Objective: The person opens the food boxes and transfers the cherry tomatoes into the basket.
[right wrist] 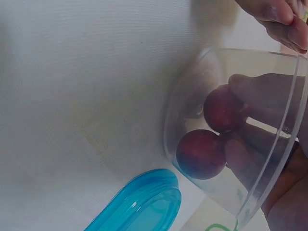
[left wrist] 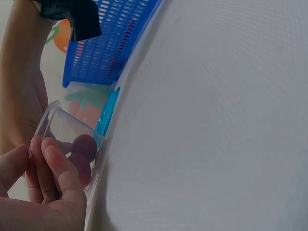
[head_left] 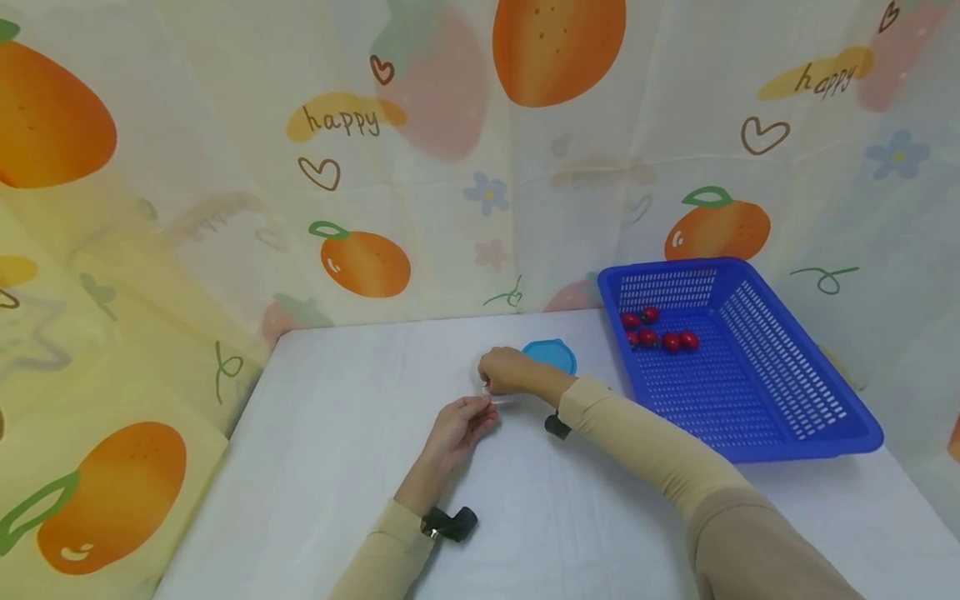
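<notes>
A clear plastic container is between the hands, its near rim pinched by my left hand between thumb and fingers. Two dark red cherry tomatoes show through its wall in both wrist views. My right hand reaches over the rim from the other side. Its curled fingers are inside the container, with fingertips against the tomatoes; they seem to pinch the upper one. In the head view the hands hide most of the container. A round blue lid lies just behind the right wrist.
A large blue plastic basket stands at the right of the white-covered table. Several cherry tomatoes lie in its left back corner. A fruit-patterned curtain hangs behind the table. Black wrist cameras jut out from the sleeves.
</notes>
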